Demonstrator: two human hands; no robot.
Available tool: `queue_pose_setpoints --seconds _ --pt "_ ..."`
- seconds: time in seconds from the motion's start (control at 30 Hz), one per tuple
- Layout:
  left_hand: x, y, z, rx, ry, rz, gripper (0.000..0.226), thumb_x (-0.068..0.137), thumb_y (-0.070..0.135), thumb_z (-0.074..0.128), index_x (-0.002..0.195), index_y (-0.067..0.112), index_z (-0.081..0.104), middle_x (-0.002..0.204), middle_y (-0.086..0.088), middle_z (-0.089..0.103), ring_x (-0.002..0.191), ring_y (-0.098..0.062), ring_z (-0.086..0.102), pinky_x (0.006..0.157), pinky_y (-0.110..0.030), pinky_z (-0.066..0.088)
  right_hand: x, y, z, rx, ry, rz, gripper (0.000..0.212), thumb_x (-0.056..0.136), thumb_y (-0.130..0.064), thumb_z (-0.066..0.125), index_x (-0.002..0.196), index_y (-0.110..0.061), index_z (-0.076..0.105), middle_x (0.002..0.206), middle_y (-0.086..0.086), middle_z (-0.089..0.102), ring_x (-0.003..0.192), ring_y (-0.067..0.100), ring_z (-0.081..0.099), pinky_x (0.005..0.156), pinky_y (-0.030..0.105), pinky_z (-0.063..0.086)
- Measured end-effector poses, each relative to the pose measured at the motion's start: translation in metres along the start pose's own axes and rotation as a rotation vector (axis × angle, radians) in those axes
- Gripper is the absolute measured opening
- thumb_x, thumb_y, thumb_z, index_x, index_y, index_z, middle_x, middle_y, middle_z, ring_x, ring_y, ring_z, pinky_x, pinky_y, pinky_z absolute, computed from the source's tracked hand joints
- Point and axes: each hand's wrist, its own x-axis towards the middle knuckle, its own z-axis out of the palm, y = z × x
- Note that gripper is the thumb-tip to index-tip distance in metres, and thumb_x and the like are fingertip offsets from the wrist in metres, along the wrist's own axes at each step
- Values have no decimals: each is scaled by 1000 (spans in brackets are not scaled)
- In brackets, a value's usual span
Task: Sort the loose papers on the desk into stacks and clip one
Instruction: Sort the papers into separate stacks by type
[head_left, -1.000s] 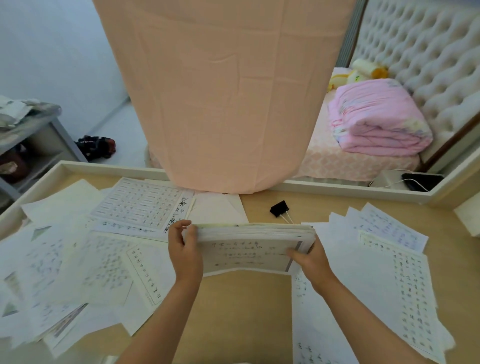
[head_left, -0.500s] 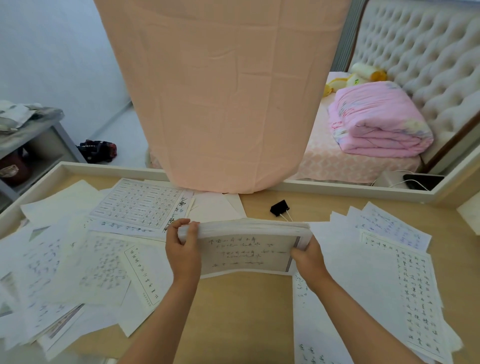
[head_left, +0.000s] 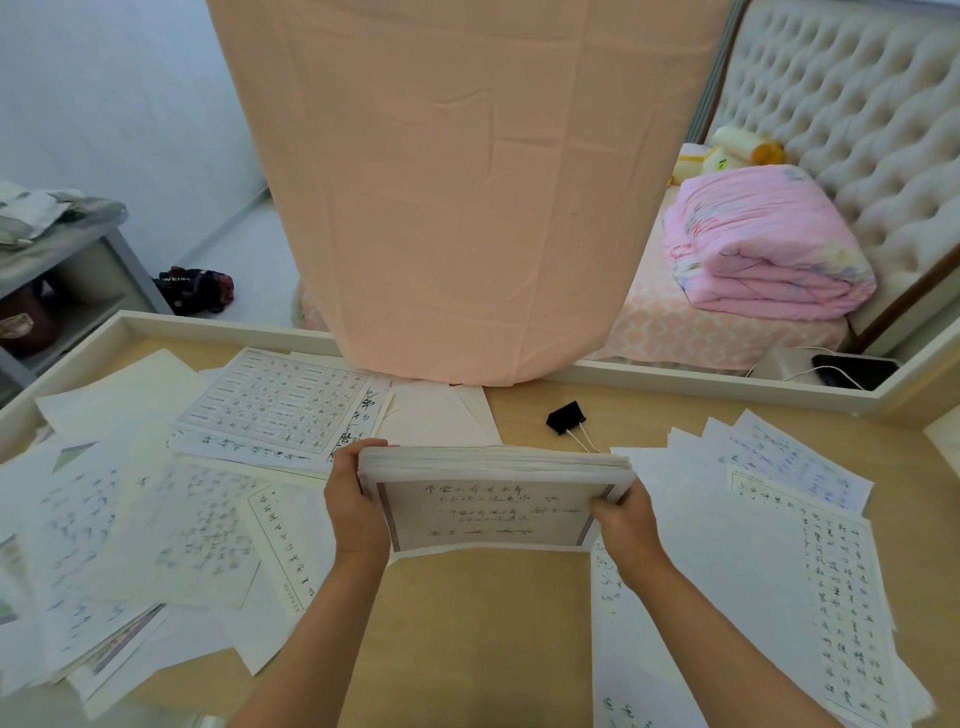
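We hold the stack of papers (head_left: 493, 514) up on its edge, just on our side of the black clip (head_left: 566, 418). Our left hand (head_left: 358, 512) grips the end of the stack far to the left of the clip, with the fingers curled over the top. Our right hand (head_left: 626, 519) pinches the other end, a little to the right of the clip. The bottom edge seems to rest on the surface (head_left: 483, 623).

The stack could come apart. We think one hand must let go to reach for the clip, and then the tall pile could flop over and the sheets could slide out. The top edge looks a bit bumpy, so some pages may poke out and miss the clip. The stack is also thick, so the clip may be hard to push on.

The long side of the stack runs left to right. The page with writing faces us, tipped back a little. More loose papers (head_left: 156, 519) lie well to the left of the clip, and others (head_left: 779, 545) to its right.
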Motion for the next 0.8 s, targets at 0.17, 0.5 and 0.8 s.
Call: queue_pose_setpoints --seconds 0.17,0.5,0.8 --pt "-2 -13 -3 -141 -1 -158 48 107 39 20 87 21 60 79 7 64 71 -1 63 67 -16 52 1 7 2 -24 -7 28 54 79 14 46 120 -17 62 109 3 69 104 17 64 81 29 51" --pt "17 50 9 982 -453 747 52 77 53 64 121 26 59 119 14 61 111 -7 53 98 -32 37 0 -2 6 -80 3 81 37 83 7 55 100 -23 67 89 -3 69 86 12 64 64 20 48" --pt "24 43 50 1504 -940 826 13 79 24 59 84 25 47 61 10 44 53 -15 44 44 -22 25 -5 -21 4 -101 27 70 33 83 -4 60 100 -32 65 94 -7 69 92 16 65 67 28 53"
